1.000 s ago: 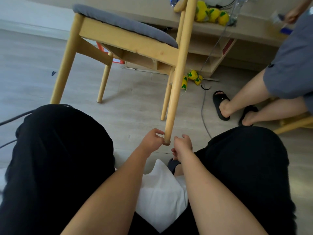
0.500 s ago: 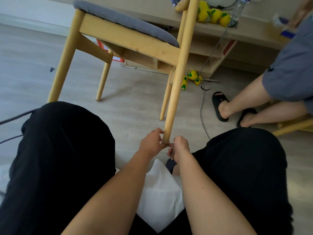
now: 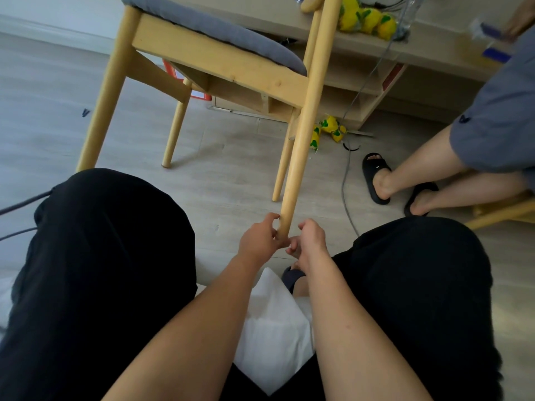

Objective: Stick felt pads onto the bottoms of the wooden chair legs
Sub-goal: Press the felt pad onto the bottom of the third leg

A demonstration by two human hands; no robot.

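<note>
A light wooden chair with a grey seat cushion is tilted toward me, one long leg slanting down between my knees. My left hand grips the bottom end of that leg. My right hand sits just right of the leg's tip, fingers curled and touching under it. No felt pad shows; the leg's underside is hidden by my fingers. A white sheet lies in my lap.
Another person's legs in black slippers are at the right. A grey cable runs across the floor there. Yellow toys lie under a low wooden shelf unit. My black-clad knees flank both hands.
My hands and the leg's tip have stayed together with little shift. My right hand's fingers closed in under the leg's end next to my left fingers.
</note>
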